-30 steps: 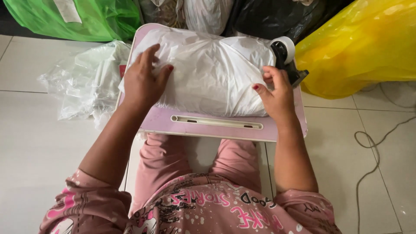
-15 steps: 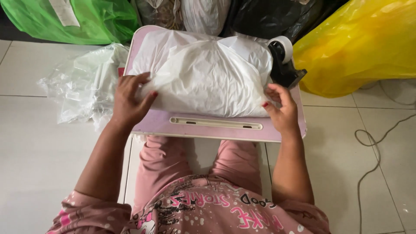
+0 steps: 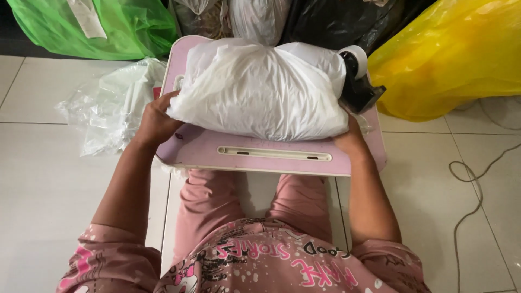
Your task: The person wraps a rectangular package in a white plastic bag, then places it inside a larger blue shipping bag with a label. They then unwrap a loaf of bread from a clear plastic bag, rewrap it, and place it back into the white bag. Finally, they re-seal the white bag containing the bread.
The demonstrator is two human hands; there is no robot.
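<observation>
On the small pink lap table [image 3: 206, 149], a puffy white plastic parcel [image 3: 260, 89] sits mid-lift, I reckon: left hand [image 3: 156, 122] and right hand [image 3: 350, 140] clamped under opposite ends. Next needs an even raise.

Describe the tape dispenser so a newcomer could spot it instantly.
Start at the pink lap table over the person's knees. At its far right corner, beside the white plastic bundle, sits the tape dispenser: the only black, hard-edged thing there, topped by a white tape roll.
</observation>
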